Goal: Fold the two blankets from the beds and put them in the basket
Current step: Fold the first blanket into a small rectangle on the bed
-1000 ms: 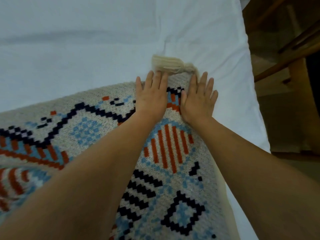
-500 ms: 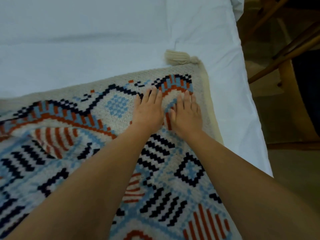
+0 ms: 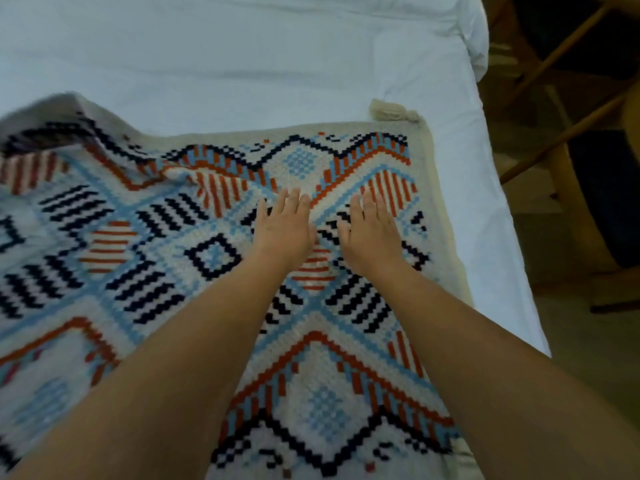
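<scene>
Bed: you stand at a bed (image 3: 242, 64) with a white sheet. It fills the far part and the right side of the view, and the sheet has soft wrinkles near the far right corner.

Blanket: the knitted blanket (image 3: 156, 237) lies spread on the bed in front of you. It has a cream ground with a pattern of diamonds and stripes in dark blue, light blue and orange-red. Its right edge runs near the right edge of the bed, with a strip of white sheet between them. On the left, the far edge is raised from the sheet and looks blurred, and a loose ridge of fabric crosses the pattern toward your hands.

Wooden frame: to the right of the bed stands a wooden frame (image 3: 568, 136) with slanted bars, over a dim floor. Which piece of furniture it is, I cannot tell.

Left hand: your left hand (image 3: 285, 230) rests palm down on the blanket with the fingers straight and close together. It grips nothing.

Right hand: your right hand (image 3: 370, 233) lies just beside the left one, also flat on the blanket with straight fingers, and holds nothing. The two hands are apart.

Tassel: a cream tassel (image 3: 391, 112) lies on the sheet at the far right corner of the blanket.
</scene>
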Tool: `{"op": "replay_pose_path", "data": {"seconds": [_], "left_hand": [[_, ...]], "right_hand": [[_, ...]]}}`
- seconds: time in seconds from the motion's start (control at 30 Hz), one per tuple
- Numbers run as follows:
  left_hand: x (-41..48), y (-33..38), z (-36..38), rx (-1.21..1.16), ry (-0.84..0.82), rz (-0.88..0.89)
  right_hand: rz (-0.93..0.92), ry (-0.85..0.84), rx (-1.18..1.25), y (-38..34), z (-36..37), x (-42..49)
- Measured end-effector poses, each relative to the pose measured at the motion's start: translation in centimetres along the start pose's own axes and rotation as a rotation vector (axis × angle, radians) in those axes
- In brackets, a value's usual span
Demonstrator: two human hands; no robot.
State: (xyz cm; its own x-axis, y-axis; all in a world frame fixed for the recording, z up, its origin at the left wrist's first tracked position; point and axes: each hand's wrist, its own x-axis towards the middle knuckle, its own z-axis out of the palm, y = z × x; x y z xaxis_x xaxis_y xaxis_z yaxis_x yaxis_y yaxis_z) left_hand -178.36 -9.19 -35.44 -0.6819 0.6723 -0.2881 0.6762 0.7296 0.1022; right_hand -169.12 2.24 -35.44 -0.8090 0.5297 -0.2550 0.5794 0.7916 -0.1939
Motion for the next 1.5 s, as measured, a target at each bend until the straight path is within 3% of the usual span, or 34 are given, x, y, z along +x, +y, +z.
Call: {"op": "replay_pose_path", "data": {"seconds": [0.4, 0.77, 1.0, 1.5], "left_hand": [[-13.4, -8.3, -2.7, 0.011, 0.064, -0.115], [-18.0, -27.6, -5.1, 0.000, 0.068, -0.115], [-17.5, -38.7, -5.9, 0.017, 0.058, -0.114], [-6.2, -51.7, -6.4, -0.050, -0.018, -0.140]], "right_hand": [[-0.113, -0.025, -0.036, -9.8, -0.8, -10.2], [-0.184, -0.036, -0.064, -30.1, 1.5, -11.6], [-0.219, -0.032, -0.038, -40.8, 3.2, -9.2], [-0.244, -0.094, -0.050, -49.8, 7.6, 5.8]]}}
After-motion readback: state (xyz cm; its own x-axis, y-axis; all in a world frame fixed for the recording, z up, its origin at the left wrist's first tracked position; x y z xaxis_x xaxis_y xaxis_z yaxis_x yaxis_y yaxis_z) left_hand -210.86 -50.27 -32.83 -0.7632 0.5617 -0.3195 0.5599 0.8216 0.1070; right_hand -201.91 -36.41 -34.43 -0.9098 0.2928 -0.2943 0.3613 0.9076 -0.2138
